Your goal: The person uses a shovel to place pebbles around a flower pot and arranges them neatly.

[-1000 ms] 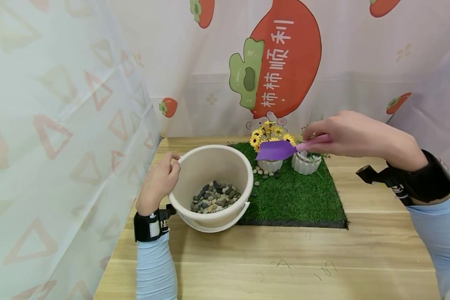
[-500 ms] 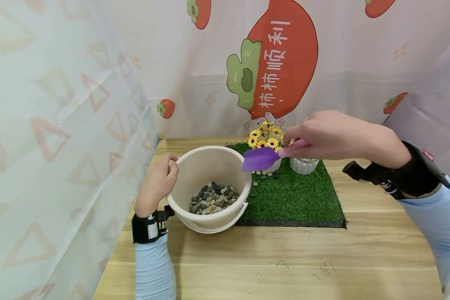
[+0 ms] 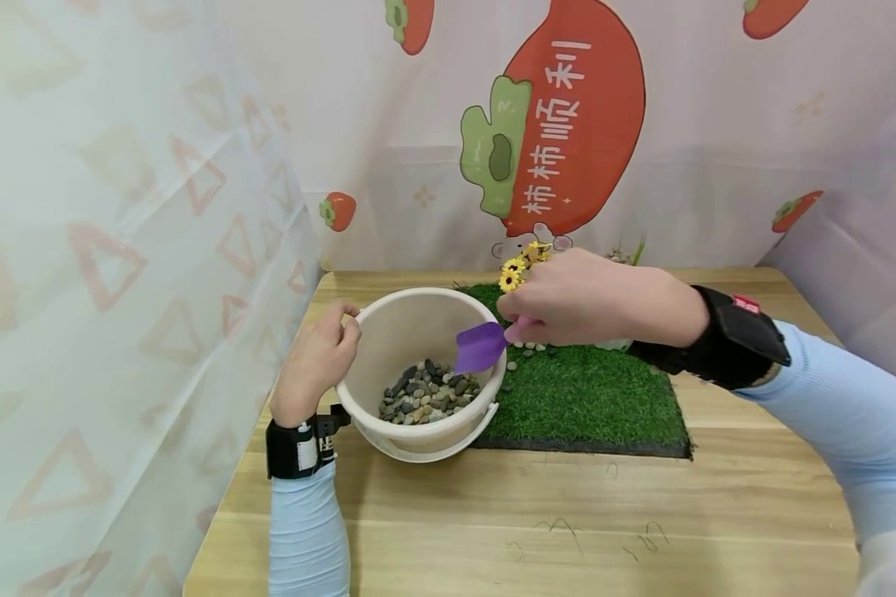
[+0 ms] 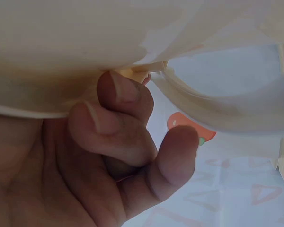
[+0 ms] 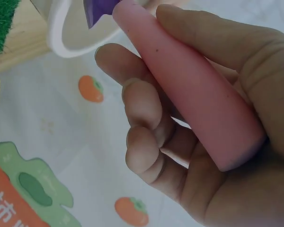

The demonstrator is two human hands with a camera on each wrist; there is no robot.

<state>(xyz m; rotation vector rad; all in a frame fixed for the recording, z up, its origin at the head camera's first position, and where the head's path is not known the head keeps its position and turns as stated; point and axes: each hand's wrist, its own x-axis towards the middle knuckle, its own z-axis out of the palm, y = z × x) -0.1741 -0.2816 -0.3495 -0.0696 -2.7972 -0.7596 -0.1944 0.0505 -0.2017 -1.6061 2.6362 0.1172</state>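
A cream bucket [image 3: 377, 332] stands at the left of the table with a layer of grey and tan pebbles [image 3: 421, 396] in its bottom. My left hand [image 3: 315, 355] grips its rim on the left side, fingers curled under the lip in the left wrist view. In my right hand [image 3: 567, 300] is a small trowel with a purple blade [image 3: 481, 347] and a pink handle [image 5: 194, 90]. Fingers and thumb wrap the handle in the right wrist view. The blade reaches over the bucket's right rim, above the pebbles, and no stones show on it.
Behind and right of the bucket lies a green turf mat [image 3: 590, 406] with a few loose pebbles [image 3: 530, 350]. Yellow flowers [image 3: 513, 274] at its back are partly hidden by the right hand. The bucket's handle [image 3: 485, 423] hangs down in front. Printed curtains surround the wooden table [image 3: 538, 514].
My right hand has brought the trowel left and down from in front of the flowerpots to over the bucket's rim. The left hand stays on the bucket.
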